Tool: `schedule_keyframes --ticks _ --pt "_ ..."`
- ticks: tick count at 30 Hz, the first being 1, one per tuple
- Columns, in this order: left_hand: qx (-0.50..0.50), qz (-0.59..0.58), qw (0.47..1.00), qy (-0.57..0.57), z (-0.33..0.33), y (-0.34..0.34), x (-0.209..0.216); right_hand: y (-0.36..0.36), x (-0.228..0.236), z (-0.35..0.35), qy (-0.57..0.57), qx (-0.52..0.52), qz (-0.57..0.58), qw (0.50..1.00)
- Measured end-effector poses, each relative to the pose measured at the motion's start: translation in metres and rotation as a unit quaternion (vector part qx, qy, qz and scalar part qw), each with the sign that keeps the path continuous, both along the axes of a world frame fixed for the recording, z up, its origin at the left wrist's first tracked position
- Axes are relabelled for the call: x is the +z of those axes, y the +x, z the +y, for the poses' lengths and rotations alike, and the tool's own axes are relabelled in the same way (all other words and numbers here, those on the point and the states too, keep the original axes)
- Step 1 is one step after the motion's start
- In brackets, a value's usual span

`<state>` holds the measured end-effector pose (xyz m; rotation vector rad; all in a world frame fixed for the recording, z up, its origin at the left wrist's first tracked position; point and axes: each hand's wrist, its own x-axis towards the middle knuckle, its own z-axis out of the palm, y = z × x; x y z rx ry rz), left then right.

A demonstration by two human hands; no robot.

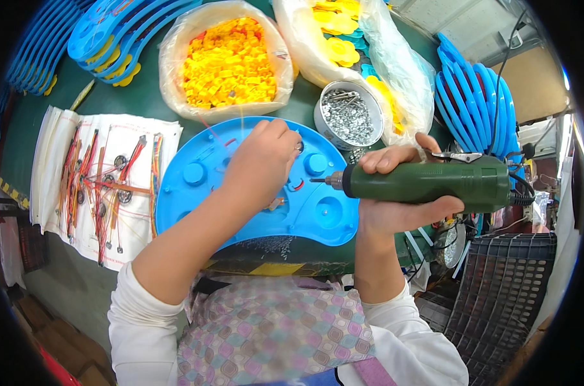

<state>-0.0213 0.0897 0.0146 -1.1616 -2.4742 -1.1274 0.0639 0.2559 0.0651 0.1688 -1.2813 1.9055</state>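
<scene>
At the middle of the worktable (311, 257) in the head view, the blue plastic shell (260, 225) is lying with its hollow side up. The left hand (264, 154) is reaching over its far part, fingers curling inward; whether they are pinching anything, I cannot tell. To the right, the right hand (395, 214) is gripping a green electric screwdriver (433, 183), whose long axis is running left to right. Its bit (318, 181) is pointing left over the shell, to the near right of the left fingers and apart from them. The left hand is lying nearer the shell's middle.
</scene>
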Motion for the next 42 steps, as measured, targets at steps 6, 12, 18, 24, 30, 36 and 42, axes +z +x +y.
schedule_keyframes --ticks 6,12,18,24,30,36,42 --pt "0.010 0.028 0.999 -0.039 0.014 -0.006 -0.014 0.009 -0.014 0.032 -0.010 -0.014 -0.026 1.000" --pt "0.011 0.077 0.995 -0.065 0.016 0.001 -0.016 0.002 -0.024 0.045 -0.047 0.000 -0.020 0.999" --pt "0.006 0.132 0.980 -0.148 0.026 0.002 -0.015 -0.001 -0.017 0.067 -0.032 -0.038 -0.025 0.998" --pt "0.022 0.094 0.994 -0.050 0.022 0.012 -0.015 0.002 -0.025 0.100 0.071 -0.155 -0.079 0.982" --pt "-0.004 0.072 0.995 -0.073 0.021 0.010 -0.003 0.000 -0.051 0.096 0.096 -0.119 -0.112 0.982" --pt "-0.018 0.071 0.994 -0.078 0.023 0.013 -0.002 -0.021 -0.066 0.081 0.094 -0.073 -0.109 0.987" --pt "-0.011 0.008 0.999 -0.047 0.018 0.013 0.003 -0.019 -0.059 0.082 0.063 -0.067 -0.077 0.993"
